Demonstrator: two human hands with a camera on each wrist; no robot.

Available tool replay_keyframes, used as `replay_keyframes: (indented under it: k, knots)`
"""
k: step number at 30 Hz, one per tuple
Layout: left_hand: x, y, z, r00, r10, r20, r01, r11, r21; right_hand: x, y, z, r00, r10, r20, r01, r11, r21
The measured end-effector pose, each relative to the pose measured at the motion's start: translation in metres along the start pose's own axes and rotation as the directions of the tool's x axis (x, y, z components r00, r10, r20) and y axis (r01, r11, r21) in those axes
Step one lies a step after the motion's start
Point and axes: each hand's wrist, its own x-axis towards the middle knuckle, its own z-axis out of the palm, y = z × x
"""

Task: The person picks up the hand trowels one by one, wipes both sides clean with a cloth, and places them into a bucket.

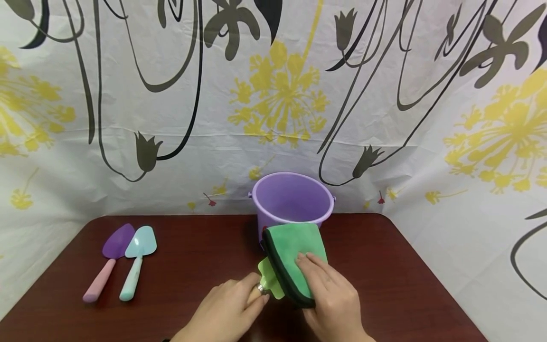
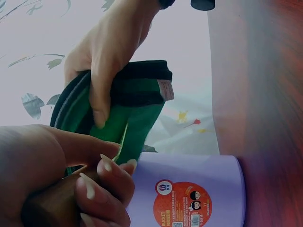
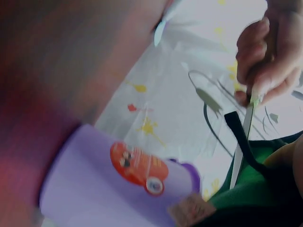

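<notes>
My left hand point(image 1: 226, 304) grips the wooden handle point(image 2: 52, 201) of a small hand trowel with a lime green blade point(image 1: 269, 280). My right hand point(image 1: 333, 294) holds a folded green cloth point(image 1: 295, 242) with a dark border around the blade, the fingers lying on top and the thumb underneath. The cloth covers most of the blade; only the part near the handle shows in the head view. Just behind the cloth stands a purple bucket point(image 1: 266, 219), upright, with a round red label point(image 2: 182, 203) on its side.
On the left of the dark red-brown table point(image 1: 192, 251) lie two more trowels: a purple one with a pink handle point(image 1: 100, 280) and a light blue one with a mint handle point(image 1: 131, 280). A patterned white curtain point(image 1: 179, 114) hangs behind and beside the table.
</notes>
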Motion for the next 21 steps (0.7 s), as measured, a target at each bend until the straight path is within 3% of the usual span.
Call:
replay_keyframes:
  k: [5,11,16,21]
  knots:
    - [0.0,-0.002,0.001,0.998,-0.036,0.053,0.035,0.999,0.014,-0.004,-0.013,0.005,0.997,-0.068,0.026,0.067,0.996,0.059]
    - [-0.001,-0.006,0.003,0.992,-0.063,0.106,0.061,0.998,0.026,-0.008,-0.024,0.005,0.998,-0.045,0.049,0.037,0.988,0.148]
    - [-0.005,-0.01,0.005,0.998,-0.004,0.061,0.003,1.0,0.018,-0.009,-0.029,0.006,0.999,-0.049,-0.003,0.048,0.973,0.225]
    - [-0.008,-0.01,0.006,0.999,0.01,0.038,-0.009,1.0,-0.007,-0.008,-0.034,0.007,0.998,-0.061,-0.023,0.065,0.969,0.239]
